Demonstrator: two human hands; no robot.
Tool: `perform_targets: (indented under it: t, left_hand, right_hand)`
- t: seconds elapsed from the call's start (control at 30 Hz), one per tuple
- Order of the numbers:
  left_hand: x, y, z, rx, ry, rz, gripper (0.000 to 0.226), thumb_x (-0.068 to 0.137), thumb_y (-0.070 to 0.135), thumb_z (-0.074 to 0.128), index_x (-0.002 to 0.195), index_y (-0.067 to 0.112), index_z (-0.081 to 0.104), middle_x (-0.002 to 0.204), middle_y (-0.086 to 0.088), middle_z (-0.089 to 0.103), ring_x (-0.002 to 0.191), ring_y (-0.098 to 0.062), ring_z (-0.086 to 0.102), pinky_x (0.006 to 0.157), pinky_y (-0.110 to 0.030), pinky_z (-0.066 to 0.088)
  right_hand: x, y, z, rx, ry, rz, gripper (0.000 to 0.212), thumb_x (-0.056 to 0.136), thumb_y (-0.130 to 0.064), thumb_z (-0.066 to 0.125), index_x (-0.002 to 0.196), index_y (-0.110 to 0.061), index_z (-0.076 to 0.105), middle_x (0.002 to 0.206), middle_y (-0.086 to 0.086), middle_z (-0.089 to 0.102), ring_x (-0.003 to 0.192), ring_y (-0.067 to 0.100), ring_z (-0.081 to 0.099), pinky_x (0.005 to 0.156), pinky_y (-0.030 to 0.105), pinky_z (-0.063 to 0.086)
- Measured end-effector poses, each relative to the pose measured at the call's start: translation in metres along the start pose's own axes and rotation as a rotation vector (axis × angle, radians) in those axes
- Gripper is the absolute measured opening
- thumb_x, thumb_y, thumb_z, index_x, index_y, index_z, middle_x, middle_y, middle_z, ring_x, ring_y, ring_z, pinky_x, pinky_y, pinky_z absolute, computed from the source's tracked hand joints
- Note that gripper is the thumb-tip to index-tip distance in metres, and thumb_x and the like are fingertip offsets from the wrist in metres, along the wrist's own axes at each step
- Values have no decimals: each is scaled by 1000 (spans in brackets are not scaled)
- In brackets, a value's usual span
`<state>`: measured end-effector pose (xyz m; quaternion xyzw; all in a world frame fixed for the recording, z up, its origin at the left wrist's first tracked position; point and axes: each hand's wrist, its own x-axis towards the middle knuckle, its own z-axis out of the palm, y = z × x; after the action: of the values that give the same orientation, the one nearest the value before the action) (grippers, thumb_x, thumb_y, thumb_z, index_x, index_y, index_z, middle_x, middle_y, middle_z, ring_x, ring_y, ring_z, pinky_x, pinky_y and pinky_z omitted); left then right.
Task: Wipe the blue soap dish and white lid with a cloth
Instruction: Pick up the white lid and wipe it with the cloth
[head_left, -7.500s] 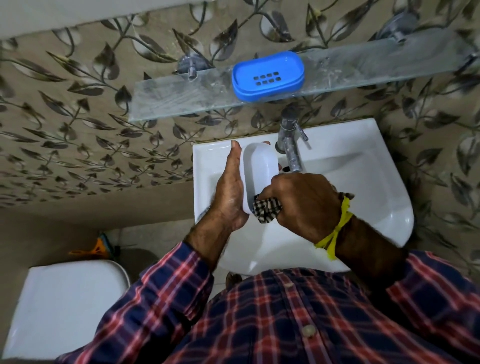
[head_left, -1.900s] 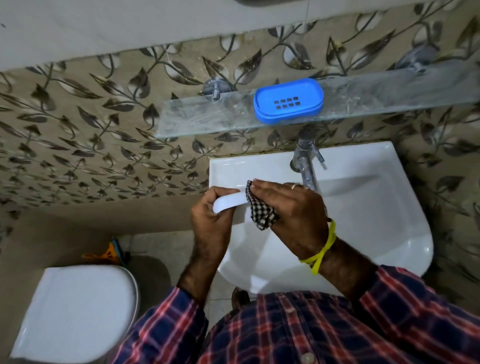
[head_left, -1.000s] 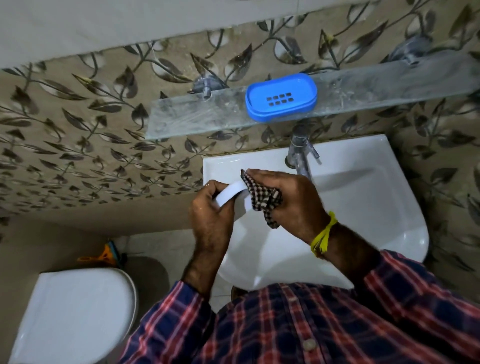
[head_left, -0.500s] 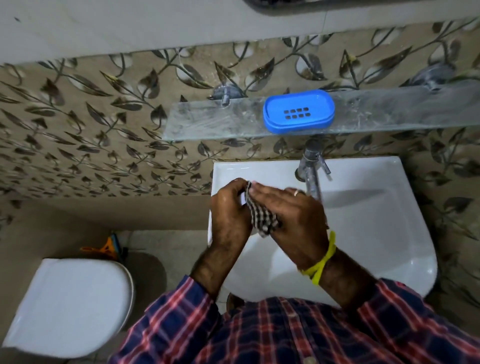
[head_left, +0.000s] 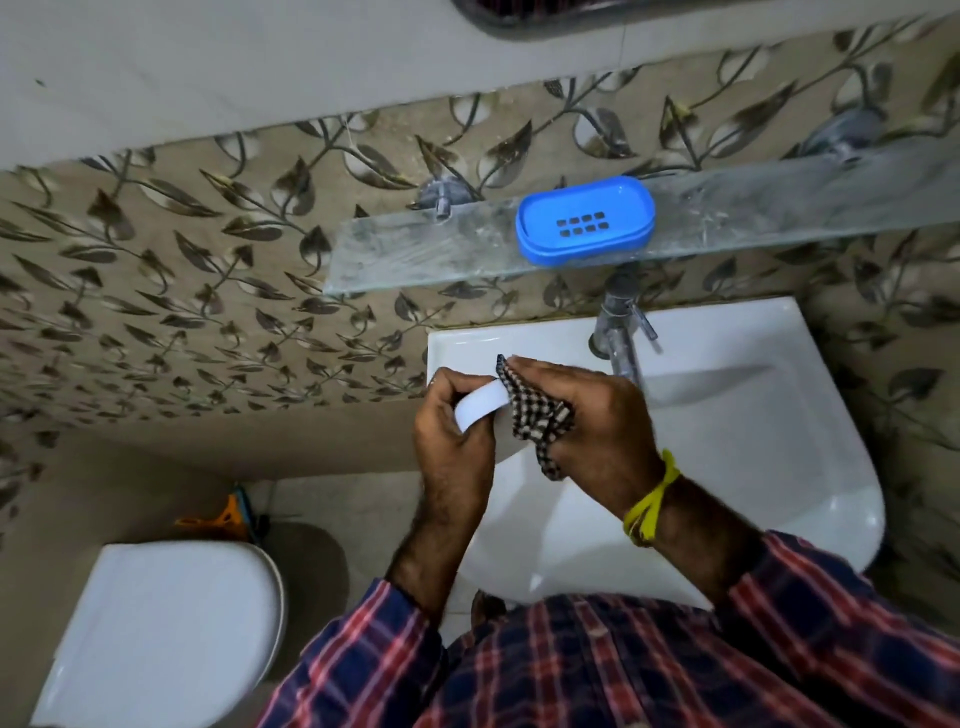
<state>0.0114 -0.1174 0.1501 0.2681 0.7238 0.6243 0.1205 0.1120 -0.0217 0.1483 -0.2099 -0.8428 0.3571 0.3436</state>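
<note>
The blue soap dish (head_left: 585, 220) with drain slots sits on the glass shelf (head_left: 415, 249) above the basin. My left hand (head_left: 453, 415) grips the white lid (head_left: 480, 405) edge-on over the basin's left side; only a strip of it shows between my fingers. My right hand (head_left: 597, 421) holds a black-and-white checked cloth (head_left: 535, 415) pressed against the lid's right end, with a tail of cloth hanging below my fingers.
A white wash basin (head_left: 753, 441) with a chrome tap (head_left: 618, 332) lies under my hands. A closed white toilet lid (head_left: 166, 629) is at lower left, with an orange and blue item (head_left: 228, 514) on the floor behind it. Leaf-patterned tiles cover the wall.
Half a second ago my hands hid the lid; now my left hand has turned it so its white edge shows, and the cloth sits at its right end. The view shifted slightly.
</note>
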Motion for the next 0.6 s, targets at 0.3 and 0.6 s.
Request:
perform_targets:
  t: [0.3,0.6]
  left_hand:
    - [12,16,-2,732,-206,85,7,89,16,57,88,18,64,85,-4,74,79,-28,68,63,-35,51]
    - [3,3,-18,379,-63,49,30,79,-8,65,84,22,64,80,9,69,72,-6,63,70,-27,53]
  right_hand:
    - [-10,-10,3,-181,35,-142,52,69,0,72,120,-13,70,126,4,68,112,16,67,86,36,56]
    - [-19,-17,4,-164,-62,-65,61,68,0,69,127,-19,66,132,-2,63,115,14,64,92,32,55]
